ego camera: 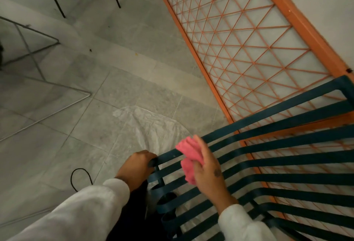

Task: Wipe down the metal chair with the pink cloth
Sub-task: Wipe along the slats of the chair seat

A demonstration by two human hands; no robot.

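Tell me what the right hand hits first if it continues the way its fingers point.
Probably the outermost slat of the dark blue metal chair, just beyond the right hand gripping the pink cloth; depth is unclear.

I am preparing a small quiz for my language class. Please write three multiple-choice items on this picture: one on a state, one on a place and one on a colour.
1. What does the left hand do?
A. It hangs idle.
B. It grips a corner of the metal chair.
C. It waves in the air.

2. Where is the pink cloth?
A. In the left hand.
B. Against the chair's slats, held by the right hand.
C. Out of view.

3. What colour are the slats?
A. Dark blue.
B. White.
C. Yellow.

Answers:
1 B, because its fingers curl round the end of the frame.
2 B, because the right hand holds the bunched cloth on the slats.
3 A, because every slat in view is dark blue.
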